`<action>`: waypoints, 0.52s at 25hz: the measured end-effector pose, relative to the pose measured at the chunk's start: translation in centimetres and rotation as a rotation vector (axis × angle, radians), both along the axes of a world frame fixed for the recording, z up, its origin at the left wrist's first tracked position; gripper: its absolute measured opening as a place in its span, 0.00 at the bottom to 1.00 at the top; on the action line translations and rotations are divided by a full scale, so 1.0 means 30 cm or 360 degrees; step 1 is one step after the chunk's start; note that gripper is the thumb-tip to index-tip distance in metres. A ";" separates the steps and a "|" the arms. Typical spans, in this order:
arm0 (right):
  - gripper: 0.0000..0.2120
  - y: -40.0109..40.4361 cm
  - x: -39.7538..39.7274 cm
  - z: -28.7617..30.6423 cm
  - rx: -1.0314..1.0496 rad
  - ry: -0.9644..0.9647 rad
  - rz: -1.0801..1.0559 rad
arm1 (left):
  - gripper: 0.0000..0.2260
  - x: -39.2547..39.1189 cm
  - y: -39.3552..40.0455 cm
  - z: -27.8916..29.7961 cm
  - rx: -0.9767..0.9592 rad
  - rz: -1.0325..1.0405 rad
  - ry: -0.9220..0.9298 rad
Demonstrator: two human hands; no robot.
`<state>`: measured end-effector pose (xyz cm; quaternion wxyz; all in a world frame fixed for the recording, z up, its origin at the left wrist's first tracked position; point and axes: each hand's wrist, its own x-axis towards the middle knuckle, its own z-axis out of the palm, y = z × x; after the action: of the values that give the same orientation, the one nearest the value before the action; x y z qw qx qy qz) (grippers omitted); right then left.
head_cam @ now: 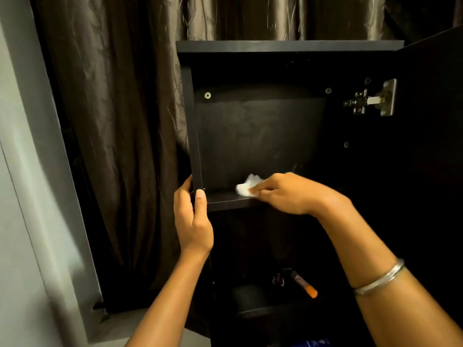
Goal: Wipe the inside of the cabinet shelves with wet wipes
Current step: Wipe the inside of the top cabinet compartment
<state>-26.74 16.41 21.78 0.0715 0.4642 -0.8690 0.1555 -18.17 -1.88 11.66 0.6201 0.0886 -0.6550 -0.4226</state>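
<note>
Much of the cabinet (pixel 260 136) is lost in shadow: the right inner wall and the lower compartments are nearly black, and the small things on the lower shelf are hard to make out, apart from a dark tube with an orange tip (pixel 304 284). The cabinet door (pixel 431 171) stands open on the right and is cut off by the frame edge; a metal hinge (pixel 370 98) shows on it.

The left hand (pixel 193 219) reaches up and grips the cabinet's left side panel, thumb on the front edge and fingers wrapped round the outside.

The right hand (pixel 283 194) lies palm down on the upper shelf (pixel 225 199), fingers curled and pressing a crumpled white wipe (pixel 248 187) onto the shelf near its front left part. The wipe is slightly blurred. A metal bangle (pixel 378 276) sits on the right forearm. Dark curtains (pixel 112 121) hang behind.
</note>
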 end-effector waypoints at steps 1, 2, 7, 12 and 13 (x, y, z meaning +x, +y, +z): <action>0.18 0.047 -0.054 -0.004 0.0101 0.0064 -0.0263 | 0.13 0.002 0.003 0.002 -0.0021 0.0003 -0.0006; 0.19 0.079 -0.089 -0.008 0.0222 0.0120 -0.0495 | 0.11 0.001 0.006 0.003 -0.0034 0.0006 0.0000; 0.17 -0.070 0.050 -0.045 0.0009 0.0047 -0.0098 | 0.19 -0.019 0.027 0.006 -0.0055 0.0179 0.0029; 0.22 0.047 0.022 0.011 0.0126 -0.0023 -0.0256 | 0.15 -0.002 0.025 0.006 -0.0051 0.0165 -0.0038; 0.22 0.078 -0.032 0.020 0.0221 0.0003 -0.0478 | 0.15 -0.002 0.029 0.006 -0.0043 0.0163 -0.0050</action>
<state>-27.69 18.75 22.39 0.0624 0.3331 -0.9372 0.0824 -18.22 -1.00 11.84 0.6316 0.1203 -0.6651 -0.3799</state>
